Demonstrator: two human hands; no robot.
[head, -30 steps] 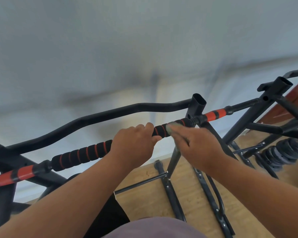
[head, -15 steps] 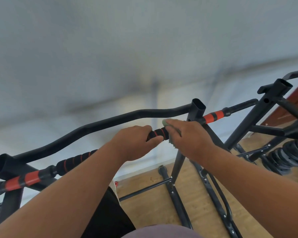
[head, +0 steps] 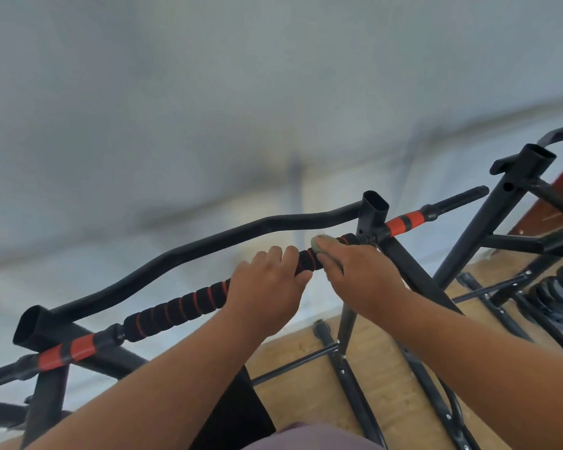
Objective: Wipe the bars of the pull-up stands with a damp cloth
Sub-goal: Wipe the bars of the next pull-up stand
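Observation:
A black pull-up stand's front bar (head: 176, 308) runs from lower left to upper right, padded with black foam ringed in red. My left hand (head: 267, 287) grips this foam bar near its middle. Just to its right, my right hand (head: 361, 274) presses a small grey-green cloth (head: 320, 242) onto the bar close to the right upright post (head: 372, 211). Most of the cloth is hidden under my fingers. A curved plain black bar (head: 208, 245) runs behind the foam bar.
A second black stand (head: 514, 209) rises at the right, with stacked black weight plates (head: 556, 293) behind its base. The stand's floor rails (head: 348, 375) lie on the wooden floor below. A pale wall fills the upper view.
The view has shifted a little. My right hand with the cloth has slid slightly along the bar beside the right post; my left hand keeps its grip on the foam.

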